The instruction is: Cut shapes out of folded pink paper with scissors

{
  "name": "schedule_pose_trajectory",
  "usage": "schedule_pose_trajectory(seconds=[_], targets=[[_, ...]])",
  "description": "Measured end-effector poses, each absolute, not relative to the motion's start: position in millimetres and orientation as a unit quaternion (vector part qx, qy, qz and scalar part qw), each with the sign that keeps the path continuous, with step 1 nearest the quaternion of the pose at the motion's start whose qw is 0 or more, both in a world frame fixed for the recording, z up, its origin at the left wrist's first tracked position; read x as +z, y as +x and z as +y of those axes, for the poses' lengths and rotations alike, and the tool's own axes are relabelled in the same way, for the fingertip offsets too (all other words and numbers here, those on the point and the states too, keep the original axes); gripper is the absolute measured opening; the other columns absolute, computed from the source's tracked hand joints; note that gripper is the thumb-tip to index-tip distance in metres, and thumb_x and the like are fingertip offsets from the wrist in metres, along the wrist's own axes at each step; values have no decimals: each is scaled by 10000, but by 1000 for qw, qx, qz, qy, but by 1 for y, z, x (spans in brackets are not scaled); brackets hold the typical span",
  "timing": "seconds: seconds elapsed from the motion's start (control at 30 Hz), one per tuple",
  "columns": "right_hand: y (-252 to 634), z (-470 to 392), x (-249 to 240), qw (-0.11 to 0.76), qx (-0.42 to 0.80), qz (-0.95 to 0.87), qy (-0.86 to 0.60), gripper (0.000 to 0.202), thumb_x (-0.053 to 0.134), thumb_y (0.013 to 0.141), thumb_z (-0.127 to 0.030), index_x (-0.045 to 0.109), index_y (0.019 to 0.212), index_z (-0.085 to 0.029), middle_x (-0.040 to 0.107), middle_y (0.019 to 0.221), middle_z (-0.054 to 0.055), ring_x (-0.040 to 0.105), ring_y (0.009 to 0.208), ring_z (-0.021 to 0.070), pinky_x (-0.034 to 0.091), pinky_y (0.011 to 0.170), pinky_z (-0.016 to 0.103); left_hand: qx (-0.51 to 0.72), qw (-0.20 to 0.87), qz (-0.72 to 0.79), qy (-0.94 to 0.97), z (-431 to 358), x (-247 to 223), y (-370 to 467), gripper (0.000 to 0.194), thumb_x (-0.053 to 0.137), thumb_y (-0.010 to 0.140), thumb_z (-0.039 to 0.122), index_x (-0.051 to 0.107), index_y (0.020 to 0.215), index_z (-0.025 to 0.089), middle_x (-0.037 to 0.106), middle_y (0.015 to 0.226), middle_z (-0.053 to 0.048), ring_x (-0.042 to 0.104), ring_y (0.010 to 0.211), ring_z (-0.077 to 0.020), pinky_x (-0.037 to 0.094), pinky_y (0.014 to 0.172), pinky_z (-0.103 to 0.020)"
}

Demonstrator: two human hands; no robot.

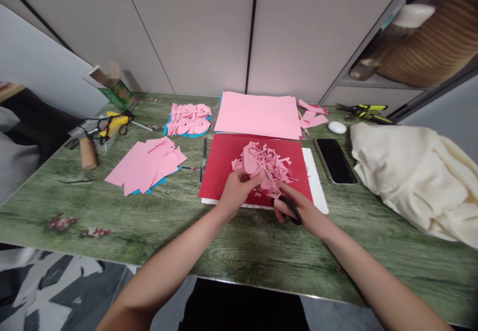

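Note:
My left hand is closed on a piece of pink paper, holding it above a red sheet. In my right hand is a pair of scissors with black handles. Its blades point up and to the left, at the lower edge of the pink paper. Beneath and behind both hands, a heap of small pink paper scraps lies on the red sheet. White sheets stick out from under it on the right.
Pink sheets lie behind the red one. At left are cut pink letters, more pink paper, a pen, a wooden-handled tool and a green box. At right are a phone, cream cloth and pliers.

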State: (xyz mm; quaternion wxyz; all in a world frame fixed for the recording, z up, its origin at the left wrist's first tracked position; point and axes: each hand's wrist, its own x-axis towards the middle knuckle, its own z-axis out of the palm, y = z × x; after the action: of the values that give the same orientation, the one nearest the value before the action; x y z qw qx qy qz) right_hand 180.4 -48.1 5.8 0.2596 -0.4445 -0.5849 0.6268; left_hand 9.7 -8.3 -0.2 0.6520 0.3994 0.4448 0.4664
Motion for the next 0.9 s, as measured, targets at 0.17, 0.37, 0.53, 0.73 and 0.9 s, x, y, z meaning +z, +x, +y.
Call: schedule_pose_trajectory(seconds=[0.17, 0.37, 0.53, 0.73, 0.9], targets=[[179, -49, 4, 264, 628, -582, -444, 242, 498, 871, -432, 404, 901, -212, 512, 600, -54, 490, 549, 105, 381, 569, 248, 470, 670, 439, 371, -9, -5, 12, 227, 701, 658, 308, 638, 757, 113, 601, 617, 1, 521, 546, -87, 424, 575, -222], [180, -48, 6, 259, 626, -585, -446, 259, 506, 859, -446, 409, 882, -207, 535, 623, -41, 512, 568, 114, 400, 580, 256, 458, 680, 440, 366, -10, -7, 14, 232, 693, 665, 307, 635, 774, 110, 610, 646, -4, 518, 551, -82, 403, 546, -204], [181, -47, 7, 262, 628, -594, -429, 249, 499, 864, -439, 423, 881, -203, 542, 637, -33, 518, 582, 116, 402, 589, 260, 439, 677, 445, 389, -9, -5, 11, 208, 694, 667, 302, 637, 720, 109, 603, 594, -1, 510, 514, -77, 397, 521, -196], [178, -49, 6, 266, 621, -594, -437, 241, 501, 866, -429, 416, 862, -204, 538, 640, -37, 509, 577, 112, 400, 588, 260, 434, 664, 458, 401, -9, -3, 10, 173, 694, 663, 282, 639, 687, 121, 617, 573, 9, 528, 508, -83, 415, 532, -203], [178, -50, 5, 271, 615, -594, -442, 238, 498, 868, -430, 416, 849, -207, 534, 636, -41, 505, 569, 106, 391, 576, 247, 433, 662, 463, 399, -11, -2, 11, 148, 686, 669, 267, 649, 696, 126, 637, 566, 0, 556, 526, -100, 441, 560, -216]])
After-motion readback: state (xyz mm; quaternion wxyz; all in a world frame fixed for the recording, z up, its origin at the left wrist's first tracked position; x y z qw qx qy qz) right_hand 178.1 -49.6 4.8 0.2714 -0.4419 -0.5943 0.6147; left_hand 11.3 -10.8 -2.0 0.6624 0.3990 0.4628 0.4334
